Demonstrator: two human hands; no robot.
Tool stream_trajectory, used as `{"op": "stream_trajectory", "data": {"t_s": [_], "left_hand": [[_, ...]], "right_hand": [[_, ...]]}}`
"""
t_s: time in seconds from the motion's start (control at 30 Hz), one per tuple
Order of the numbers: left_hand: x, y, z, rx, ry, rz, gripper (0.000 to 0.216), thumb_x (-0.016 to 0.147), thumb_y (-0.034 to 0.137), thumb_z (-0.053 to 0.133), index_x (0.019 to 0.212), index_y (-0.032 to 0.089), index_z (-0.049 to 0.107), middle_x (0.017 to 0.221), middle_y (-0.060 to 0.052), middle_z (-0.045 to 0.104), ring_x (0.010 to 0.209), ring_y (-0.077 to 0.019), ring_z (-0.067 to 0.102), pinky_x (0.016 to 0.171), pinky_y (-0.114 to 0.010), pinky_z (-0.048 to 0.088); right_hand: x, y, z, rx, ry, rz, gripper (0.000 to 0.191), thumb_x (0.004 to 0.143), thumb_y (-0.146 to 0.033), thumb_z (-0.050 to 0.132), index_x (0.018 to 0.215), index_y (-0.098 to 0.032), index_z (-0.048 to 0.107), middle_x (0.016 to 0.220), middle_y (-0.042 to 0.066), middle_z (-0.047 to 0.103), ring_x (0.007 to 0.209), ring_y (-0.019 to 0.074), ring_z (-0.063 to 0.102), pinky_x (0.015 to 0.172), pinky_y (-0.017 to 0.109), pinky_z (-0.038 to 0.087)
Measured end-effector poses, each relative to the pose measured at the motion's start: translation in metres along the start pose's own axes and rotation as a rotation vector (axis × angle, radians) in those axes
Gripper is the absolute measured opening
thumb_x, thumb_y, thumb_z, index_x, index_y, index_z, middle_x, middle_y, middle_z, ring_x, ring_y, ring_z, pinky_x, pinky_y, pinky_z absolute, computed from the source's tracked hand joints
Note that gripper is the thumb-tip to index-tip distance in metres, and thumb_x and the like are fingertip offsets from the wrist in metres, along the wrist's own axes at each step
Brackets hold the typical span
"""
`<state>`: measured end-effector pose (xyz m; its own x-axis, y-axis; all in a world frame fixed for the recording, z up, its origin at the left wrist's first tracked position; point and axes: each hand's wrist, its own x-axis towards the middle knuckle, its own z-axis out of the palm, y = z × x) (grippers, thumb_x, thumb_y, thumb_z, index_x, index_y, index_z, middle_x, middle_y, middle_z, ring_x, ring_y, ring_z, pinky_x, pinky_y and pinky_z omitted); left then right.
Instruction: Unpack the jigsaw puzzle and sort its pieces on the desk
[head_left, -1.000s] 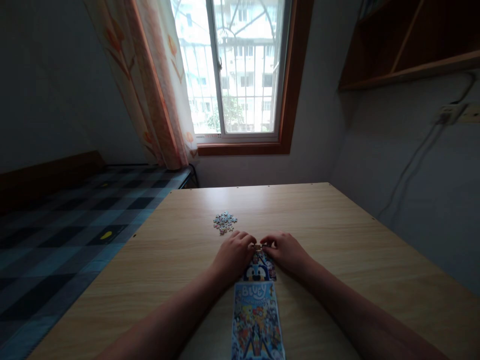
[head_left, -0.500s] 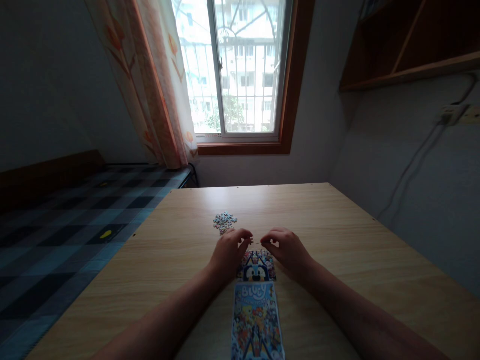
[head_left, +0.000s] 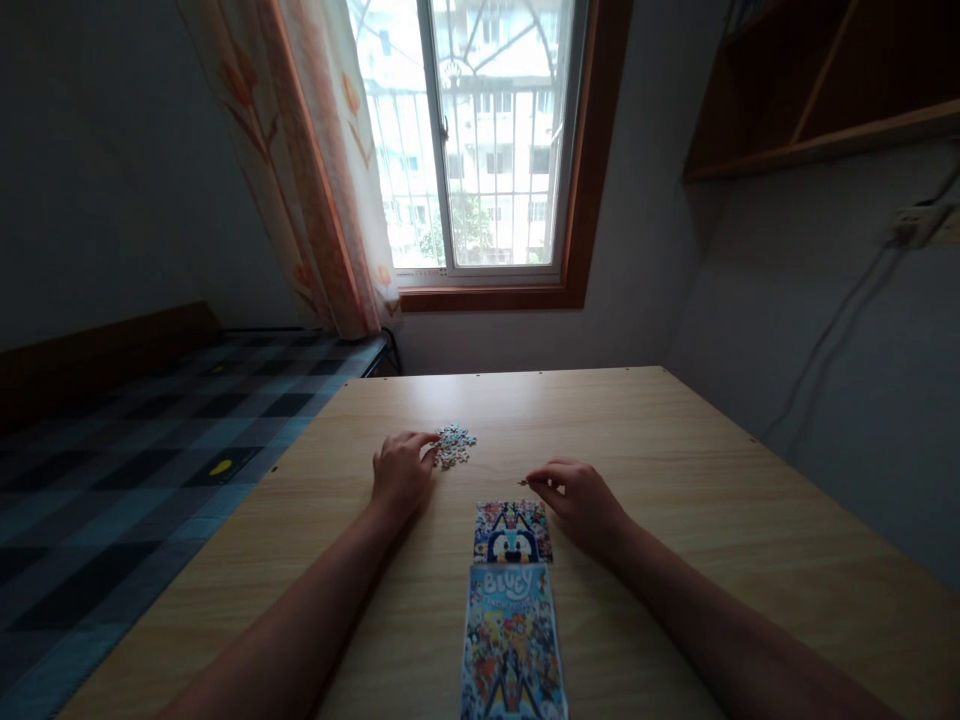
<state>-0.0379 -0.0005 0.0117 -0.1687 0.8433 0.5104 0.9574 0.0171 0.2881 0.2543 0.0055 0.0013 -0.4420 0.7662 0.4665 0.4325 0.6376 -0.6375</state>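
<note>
My left hand (head_left: 401,470) reaches to the left edge of a small pile of loose jigsaw pieces (head_left: 454,447), its thumb and forefinger apart at the pile. My right hand (head_left: 577,500) pinches a puzzle piece (head_left: 523,483) between thumb and fingertips, a little above the table. Just below that hand lies a partly assembled puzzle (head_left: 513,532) with a blue dog's face. Touching its lower edge is a picture sheet (head_left: 514,635) printed "BLUEY" and crowded with colourful characters.
The wooden table (head_left: 660,600) runs back toward a barred window (head_left: 495,150) with a flowered curtain (head_left: 300,180). A bed with a checked cover (head_left: 150,480) stands along the left. A wooden shelf (head_left: 825,140) hangs on the right wall above a cable.
My left hand has moved left and away from my right hand, over to the pile of pieces. My right hand stays almost in place with the puzzle piece.
</note>
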Motion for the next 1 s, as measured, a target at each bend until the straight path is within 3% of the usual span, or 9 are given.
{"op": "stream_trajectory", "data": {"t_s": [0.1,0.2,0.33,0.53,0.77,1.0], "left_hand": [[-0.010,0.023,-0.007,-0.086,0.031,0.179,0.017,0.089,0.027,0.060,0.095,0.023,0.074,0.098,-0.007,0.073,0.093,-0.0255,0.062,0.086,-0.041,0.048],[-0.026,0.054,-0.015,-0.250,-0.079,0.435,0.019,0.094,0.033,0.056,0.093,0.022,0.071,0.096,-0.006,0.072,0.095,-0.0226,0.062,0.088,-0.038,0.047],[-0.043,0.080,-0.020,-0.320,-0.204,0.512,0.019,0.096,0.033,0.053,0.091,0.021,0.068,0.092,-0.005,0.070,0.090,-0.0208,0.061,0.086,-0.037,0.046],[-0.043,0.081,-0.016,-0.311,-0.245,0.463,0.020,0.095,0.026,0.052,0.079,0.020,0.062,0.084,-0.005,0.066,0.084,-0.0200,0.058,0.077,-0.033,0.046],[-0.043,0.077,-0.008,-0.329,-0.263,0.321,0.023,0.096,0.029,0.049,0.081,0.020,0.063,0.087,-0.005,0.067,0.086,-0.0208,0.060,0.078,-0.033,0.046],[-0.014,0.029,-0.009,-0.071,-0.171,0.112,0.026,0.094,0.032,0.048,0.080,0.020,0.068,0.089,-0.007,0.070,0.087,-0.0230,0.060,0.080,-0.036,0.045]], "right_hand": [[0.000,-0.006,0.002,0.038,-0.001,0.017,0.014,0.089,-0.021,0.066,0.091,-0.024,0.079,0.084,0.004,0.075,0.073,0.0161,0.065,0.069,0.027,0.047],[-0.001,-0.012,0.004,0.084,0.004,0.006,0.013,0.088,-0.022,0.066,0.092,-0.024,0.078,0.083,0.003,0.075,0.072,0.0159,0.065,0.070,0.027,0.048],[-0.002,-0.021,0.005,0.169,-0.007,-0.046,0.012,0.089,-0.025,0.066,0.091,-0.023,0.078,0.082,0.003,0.074,0.073,0.0155,0.065,0.071,0.027,0.049],[-0.003,-0.028,0.007,0.211,-0.011,-0.023,0.012,0.087,-0.025,0.067,0.089,-0.024,0.078,0.076,0.001,0.074,0.067,0.0149,0.063,0.066,0.026,0.048],[-0.002,-0.025,0.008,0.210,0.013,-0.001,0.012,0.086,-0.022,0.066,0.092,-0.022,0.076,0.084,0.002,0.076,0.073,0.0159,0.067,0.071,0.027,0.052],[-0.002,-0.017,0.008,0.258,0.045,0.089,0.020,0.089,-0.022,0.059,0.102,-0.021,0.074,0.096,0.006,0.077,0.083,0.0188,0.071,0.076,0.031,0.056]]}}
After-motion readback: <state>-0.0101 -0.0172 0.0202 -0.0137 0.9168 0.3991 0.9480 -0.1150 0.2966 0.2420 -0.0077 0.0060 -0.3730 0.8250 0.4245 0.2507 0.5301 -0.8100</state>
